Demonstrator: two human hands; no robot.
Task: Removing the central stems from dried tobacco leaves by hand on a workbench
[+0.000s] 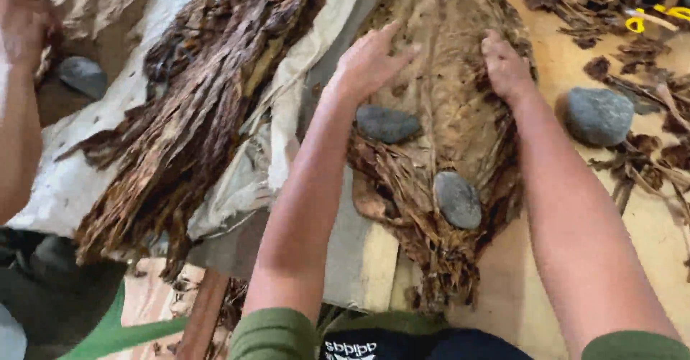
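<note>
Left hand and right hand both open, palms flat on the broad dried brown tobacco leaf stack, just beyond the two grey oval stones weighting it.

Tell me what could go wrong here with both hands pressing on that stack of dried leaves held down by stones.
The leaves look dry and brittle, so the left hand and right hand pressing flat on them could crack or tear the top one. The two grey stones lie loose on the stack and might roll or get knocked if it shifts. The stack's frayed near end lies close to the table edge and could shed bits.
</note>
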